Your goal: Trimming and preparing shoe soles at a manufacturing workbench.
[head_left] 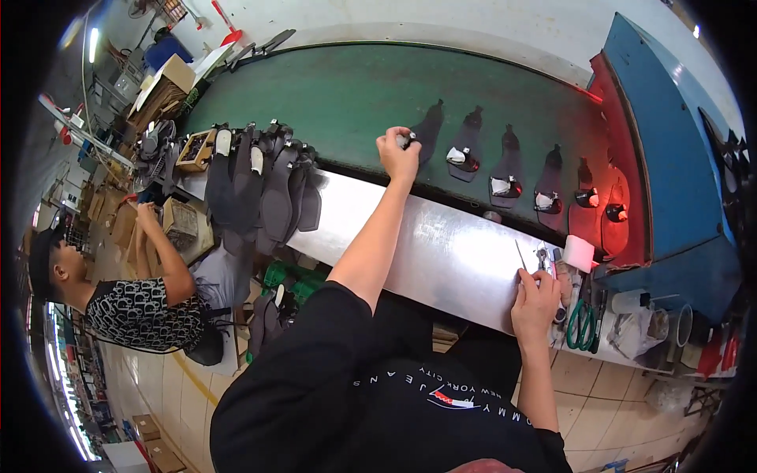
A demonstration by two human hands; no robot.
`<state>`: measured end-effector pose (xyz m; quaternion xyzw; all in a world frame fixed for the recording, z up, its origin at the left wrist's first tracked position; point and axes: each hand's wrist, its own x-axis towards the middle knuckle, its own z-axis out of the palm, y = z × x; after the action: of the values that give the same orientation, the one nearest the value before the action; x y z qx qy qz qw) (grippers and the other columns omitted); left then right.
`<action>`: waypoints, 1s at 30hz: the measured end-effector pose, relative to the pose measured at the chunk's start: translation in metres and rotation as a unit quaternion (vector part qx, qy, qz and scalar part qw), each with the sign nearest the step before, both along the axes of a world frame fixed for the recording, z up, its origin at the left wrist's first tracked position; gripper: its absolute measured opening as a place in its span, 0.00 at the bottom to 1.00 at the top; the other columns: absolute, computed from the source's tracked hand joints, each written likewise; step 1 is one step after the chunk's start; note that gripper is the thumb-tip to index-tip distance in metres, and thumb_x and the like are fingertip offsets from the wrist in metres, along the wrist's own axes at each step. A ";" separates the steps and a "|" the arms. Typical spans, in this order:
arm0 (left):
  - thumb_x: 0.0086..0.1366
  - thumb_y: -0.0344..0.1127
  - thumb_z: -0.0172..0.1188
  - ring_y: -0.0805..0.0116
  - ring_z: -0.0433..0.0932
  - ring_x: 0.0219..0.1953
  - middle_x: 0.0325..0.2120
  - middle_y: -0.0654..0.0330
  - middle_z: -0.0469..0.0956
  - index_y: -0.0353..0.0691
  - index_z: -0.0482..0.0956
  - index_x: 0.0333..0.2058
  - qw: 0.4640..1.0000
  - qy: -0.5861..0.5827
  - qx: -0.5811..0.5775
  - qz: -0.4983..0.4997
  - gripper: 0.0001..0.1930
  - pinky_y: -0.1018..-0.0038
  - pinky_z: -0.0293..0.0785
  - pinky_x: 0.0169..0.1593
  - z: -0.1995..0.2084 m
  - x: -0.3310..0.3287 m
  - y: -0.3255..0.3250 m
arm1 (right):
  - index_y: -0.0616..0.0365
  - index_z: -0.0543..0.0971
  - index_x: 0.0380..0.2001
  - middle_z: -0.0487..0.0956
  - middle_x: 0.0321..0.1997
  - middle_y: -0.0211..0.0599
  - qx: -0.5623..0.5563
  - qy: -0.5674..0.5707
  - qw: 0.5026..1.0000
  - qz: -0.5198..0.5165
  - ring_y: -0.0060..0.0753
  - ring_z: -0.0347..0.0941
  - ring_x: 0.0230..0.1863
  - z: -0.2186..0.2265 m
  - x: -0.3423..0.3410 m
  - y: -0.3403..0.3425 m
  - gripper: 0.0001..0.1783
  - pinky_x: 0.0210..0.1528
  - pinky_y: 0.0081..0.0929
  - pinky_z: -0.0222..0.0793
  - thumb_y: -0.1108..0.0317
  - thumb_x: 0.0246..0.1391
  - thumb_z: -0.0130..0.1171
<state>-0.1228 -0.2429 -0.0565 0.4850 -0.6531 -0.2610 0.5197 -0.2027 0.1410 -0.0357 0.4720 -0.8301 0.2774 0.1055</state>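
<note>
My left hand (398,154) is closed at the near end of a dark sandal sole (429,132) on the green conveyor belt (339,94). A small black and white part shows between its fingers. Over the metal ledge, my right hand (536,303) grips a thin pointed tool (520,255), whose tip sticks out beyond the fingers; its handle is mostly hidden. To the right of my left hand, several more sandals (505,169) lie in a row on the belt, with black straps and white stuffing at their near ends. The rightmost ones lie in red light.
A blue machine housing (670,165) stands over the belt's right end. Green-handled scissors (582,325), a white block (579,253) and plastic cups (631,301) crowd the ledge's right. Dark soles (276,197) are piled at left. A co-worker (142,307) sits beyond them.
</note>
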 end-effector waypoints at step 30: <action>0.64 0.26 0.58 0.73 0.77 0.47 0.46 0.60 0.79 0.35 0.77 0.52 0.699 0.251 0.500 -0.445 0.17 0.75 0.71 0.55 0.066 0.178 0.252 | 0.63 0.72 0.55 0.78 0.42 0.36 -0.129 -0.604 0.762 0.192 0.23 0.73 0.43 0.084 0.085 0.024 0.32 0.49 0.21 0.68 0.75 0.43 0.68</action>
<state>0.0552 0.0095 0.0097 0.2428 -0.4113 -0.8622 0.1687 -0.1180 0.1646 0.0482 0.3377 -0.5706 0.6239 -0.4138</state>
